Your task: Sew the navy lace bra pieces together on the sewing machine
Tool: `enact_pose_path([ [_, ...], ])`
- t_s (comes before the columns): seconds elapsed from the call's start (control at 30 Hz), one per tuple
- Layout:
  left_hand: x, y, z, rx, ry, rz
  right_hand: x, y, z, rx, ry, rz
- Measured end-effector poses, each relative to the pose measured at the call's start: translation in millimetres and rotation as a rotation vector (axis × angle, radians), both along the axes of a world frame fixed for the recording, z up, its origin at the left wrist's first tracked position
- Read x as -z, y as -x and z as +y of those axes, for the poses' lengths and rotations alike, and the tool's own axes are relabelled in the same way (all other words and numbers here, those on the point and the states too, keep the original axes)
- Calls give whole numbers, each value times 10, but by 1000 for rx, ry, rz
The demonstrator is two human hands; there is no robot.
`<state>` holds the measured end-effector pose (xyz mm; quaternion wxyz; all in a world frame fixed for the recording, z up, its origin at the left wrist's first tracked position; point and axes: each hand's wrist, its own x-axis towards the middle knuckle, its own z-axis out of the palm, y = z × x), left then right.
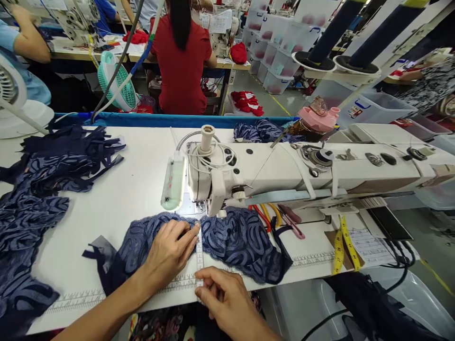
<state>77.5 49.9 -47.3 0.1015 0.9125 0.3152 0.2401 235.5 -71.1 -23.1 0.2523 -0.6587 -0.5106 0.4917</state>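
Observation:
A navy lace garment piece (234,237), which looks like a bra, lies spread in front of the sewing machine (263,166). Across its middle runs a narrow white measuring tape (199,253), pointing toward me. My left hand (167,251) rests on the left half of the lace, its thumb and fingers closed on the tape's far end near the lace edge. Between thumb and forefinger, my right hand (225,296) pinches the near end at the table's front edge. The machine's presser foot (200,207) is just beyond the lace.
More navy lace pieces (39,203) are heaped at the left. Scissors (263,218) lie under the machine arm, and a yellow tape measure (339,246) hangs at the right. A printed ruler (313,259) follows the table's front edge. A person in red (183,61) sits ahead.

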Motion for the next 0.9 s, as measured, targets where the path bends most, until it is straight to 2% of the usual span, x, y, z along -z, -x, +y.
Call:
enact_pose_path([
  [0.5, -22, -10, 2, -1, -29, -2, -45, 3, 40, 7, 61, 1],
  [0.7, 10, 10, 13, 6, 12, -17, 6, -2, 33, 3, 34, -1],
  [0.73, 20, 20, 11, 17, 20, -28, 9, -27, 18, -36, 10, -8],
  [0.77, 36, 36, 9, 30, 23, -41, 0, -66, 0, -133, -39, -9],
  [0.87, 169, 127, 55, 19, -29, -91, -113, -260, -53, -555, -243, -13],
  [0.9, 248, 166, 100, 32, -57, -97, -178, -343, -68, -645, -295, -30],
])
